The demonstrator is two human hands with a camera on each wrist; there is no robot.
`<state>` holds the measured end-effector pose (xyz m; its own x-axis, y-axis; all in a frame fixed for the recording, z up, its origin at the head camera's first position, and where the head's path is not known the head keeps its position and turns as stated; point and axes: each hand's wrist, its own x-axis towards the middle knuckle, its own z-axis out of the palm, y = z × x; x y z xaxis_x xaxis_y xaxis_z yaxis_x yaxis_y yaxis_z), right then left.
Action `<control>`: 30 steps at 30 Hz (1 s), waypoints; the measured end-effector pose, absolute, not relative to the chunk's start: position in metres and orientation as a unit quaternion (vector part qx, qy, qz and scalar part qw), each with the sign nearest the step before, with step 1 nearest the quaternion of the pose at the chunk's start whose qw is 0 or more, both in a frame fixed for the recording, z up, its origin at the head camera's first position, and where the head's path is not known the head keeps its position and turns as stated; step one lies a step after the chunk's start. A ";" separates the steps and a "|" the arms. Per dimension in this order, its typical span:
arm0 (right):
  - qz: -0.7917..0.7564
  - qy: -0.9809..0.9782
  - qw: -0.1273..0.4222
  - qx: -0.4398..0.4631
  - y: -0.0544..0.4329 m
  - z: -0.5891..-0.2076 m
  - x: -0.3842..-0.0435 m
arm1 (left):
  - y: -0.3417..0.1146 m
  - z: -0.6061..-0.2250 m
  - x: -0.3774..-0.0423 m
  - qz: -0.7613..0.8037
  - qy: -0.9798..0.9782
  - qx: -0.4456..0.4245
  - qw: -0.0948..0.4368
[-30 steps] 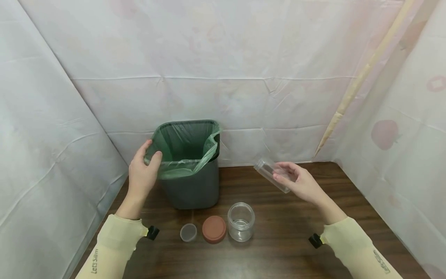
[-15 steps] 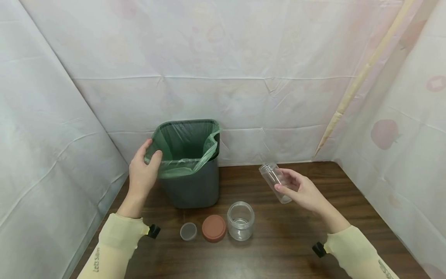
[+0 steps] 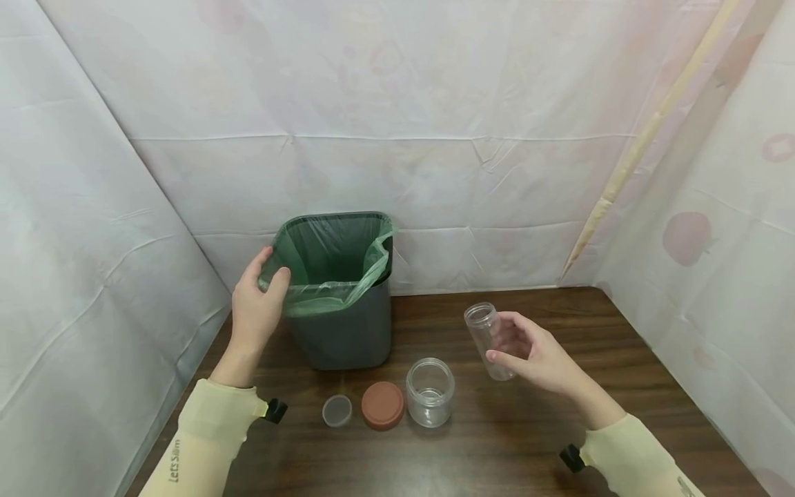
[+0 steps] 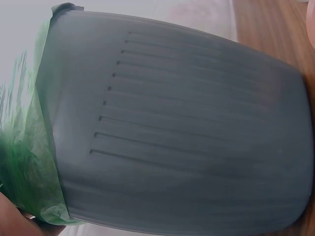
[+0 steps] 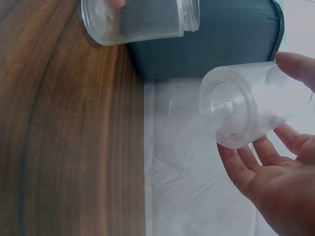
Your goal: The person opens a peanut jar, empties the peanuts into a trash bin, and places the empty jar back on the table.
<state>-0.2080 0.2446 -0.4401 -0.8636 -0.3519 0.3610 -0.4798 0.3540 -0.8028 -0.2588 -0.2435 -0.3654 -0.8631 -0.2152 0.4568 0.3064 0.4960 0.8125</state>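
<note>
My left hand (image 3: 254, 304) grips the left rim of a dark grey trash bin (image 3: 348, 338), thumb at the front corner and fingers on the side. A thin green bag (image 3: 319, 304) lines the bin and folds over its rim. In the left wrist view the bin's ribbed wall (image 4: 187, 118) fills most of the frame. To the right, my right hand (image 3: 539, 353) holds a tall clear plastic jar (image 3: 486, 339) round its side. The jar is lidless, nearly upright with its mouth up, and its bottom (image 5: 226, 105) hangs off the table in the right wrist view.
In front of the bin, a small translucent lid (image 3: 337, 411), a reddish-brown lid (image 3: 382, 406) and a wider clear jar (image 3: 430, 393) stand in a row on the wooden table (image 3: 472, 455). White patterned sheets (image 3: 435, 179) enclose the back and sides.
The tall jar has turned from strongly tilted to nearly upright and come lower, nearer the table, with my right hand. My left hand stays on the bin's rim.
</note>
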 end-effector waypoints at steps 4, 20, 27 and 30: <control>0.495 -0.830 0.068 0.247 0.245 -0.444 -0.205 | -0.243 -0.364 -0.258 -0.504 -0.823 -0.027 0.259; 0.465 -0.839 0.061 0.277 0.237 -0.463 -0.200 | -0.243 -0.364 -0.259 -0.486 -0.831 -0.023 0.269; 0.444 -0.849 0.056 0.280 0.235 -0.471 -0.198 | -0.244 -0.365 -0.258 -0.476 -0.836 -0.026 0.272; 0.436 -0.855 0.052 0.276 0.235 -0.474 -0.196 | -0.244 -0.365 -0.258 -0.478 -0.835 -0.030 0.271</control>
